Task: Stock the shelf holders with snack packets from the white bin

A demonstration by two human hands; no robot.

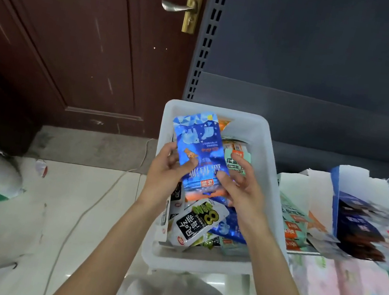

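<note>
A blue packet [196,153] stands upright above the white bin [264,144], held between both hands. The left hand [167,171] holds its left edge, thumb across the front; the right hand [241,186] holds its lower right edge, fingers loosely curled. The packet's bottom is hidden behind the thumbs. More packets fill the bin below, among them a black and white packet [198,222]. Right of the bin, the shelf goods [357,222] are blurred.

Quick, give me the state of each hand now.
Left hand: closed on the shiny blue foil snack packet, left edge.
Right hand: gripping the same packet's lower right edge, over the white plastic bin.
</note>
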